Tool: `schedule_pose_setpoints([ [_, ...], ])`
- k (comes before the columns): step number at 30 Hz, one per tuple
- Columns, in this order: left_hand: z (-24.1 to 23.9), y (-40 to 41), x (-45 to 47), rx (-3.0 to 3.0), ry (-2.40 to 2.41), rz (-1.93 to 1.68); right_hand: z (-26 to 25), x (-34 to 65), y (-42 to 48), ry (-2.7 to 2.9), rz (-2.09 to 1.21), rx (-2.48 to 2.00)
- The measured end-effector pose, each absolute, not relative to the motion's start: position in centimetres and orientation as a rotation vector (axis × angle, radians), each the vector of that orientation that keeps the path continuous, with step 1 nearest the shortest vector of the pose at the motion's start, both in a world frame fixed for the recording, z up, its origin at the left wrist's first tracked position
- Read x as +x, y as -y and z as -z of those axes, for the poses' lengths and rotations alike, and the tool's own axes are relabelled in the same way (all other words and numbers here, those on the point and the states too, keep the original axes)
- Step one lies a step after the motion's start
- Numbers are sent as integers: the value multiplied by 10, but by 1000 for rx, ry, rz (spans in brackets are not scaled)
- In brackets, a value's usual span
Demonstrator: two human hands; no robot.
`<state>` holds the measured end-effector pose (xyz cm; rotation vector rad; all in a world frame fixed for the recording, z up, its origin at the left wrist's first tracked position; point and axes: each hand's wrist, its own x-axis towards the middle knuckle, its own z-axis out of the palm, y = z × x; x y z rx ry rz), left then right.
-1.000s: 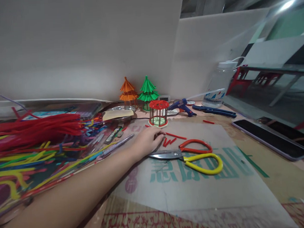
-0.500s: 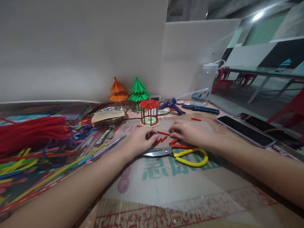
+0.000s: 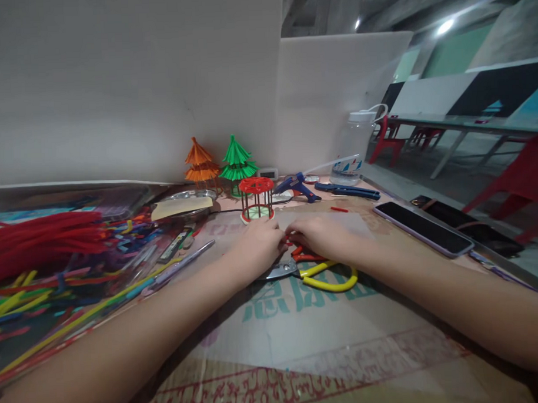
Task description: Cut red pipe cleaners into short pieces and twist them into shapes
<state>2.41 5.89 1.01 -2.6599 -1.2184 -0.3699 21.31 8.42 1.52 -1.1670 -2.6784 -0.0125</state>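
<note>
My left hand point(image 3: 262, 244) and my right hand point(image 3: 319, 235) meet over the mat, fingers curled and fingertips almost touching. A bit of red pipe cleaner point(image 3: 290, 243) shows at the right fingertips; whatever the left fingers pinch is hidden. Just below lie scissors point(image 3: 328, 280) with one yellow and one red-orange handle, their blades partly under my left hand. Behind my hands stands a small round frame point(image 3: 256, 185) with a red top, dark posts and a pale green base. Farther back are an orange tiered pagoda point(image 3: 200, 163) and a green one point(image 3: 237, 161).
Loose coloured pipe cleaners point(image 3: 45, 247) and a pen point(image 3: 187, 263) lie left. At the back are a metal dish point(image 3: 207, 195), a blue glue gun point(image 3: 297, 187), a blue-handled tool point(image 3: 347, 192) and a water bottle point(image 3: 352, 145). A phone point(image 3: 422, 228) lies right.
My hands have come together from a small gap, covering the short red pieces that lay between them. The whole view has shifted slightly, so things appear farther left.
</note>
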Motion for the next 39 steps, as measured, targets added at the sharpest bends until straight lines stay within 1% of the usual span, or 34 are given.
schedule_pose_setpoints([
  [4,-11,-57,29,-2596,1184,389,-14,214,-84,2682,14,-1124],
  [6,-14,-52,26,-2610,1220,471,-12,217,-85,2653,23,-1155],
  [8,-17,-46,18,-2649,1346,626,-10,220,-86,2587,15,-1200],
  [10,-17,-41,8,-2700,1492,861,-9,222,-88,2492,-56,-1214],
  [12,-13,-36,-1,-2745,1590,1117,-9,221,-87,2371,-232,-1159],
  [13,-11,-34,-5,-2761,1651,1241,-9,219,-86,2292,-376,-1121],
  [16,-4,-32,-8,-2817,1843,1589,-7,208,-80,2006,-944,-1037],
  [18,-1,-33,-7,-2855,1899,1732,-5,200,-74,1851,-1200,-981],
  [20,-1,-34,-4,-2889,1892,1762,-4,196,-69,1816,-1245,-927],
  [22,-1,-34,-2,-2919,1872,1723,-4,195,-65,1849,-1233,-881],
  [25,-2,-33,-3,-2956,1844,1654,-6,196,-61,1887,-1297,-824],
  [31,-6,-32,-3,-2964,1726,1477,-10,188,-57,1808,-1377,-943],
  [39,-4,-34,-4,-3032,1728,1541,-5,185,-53,1823,-1335,-855],
])
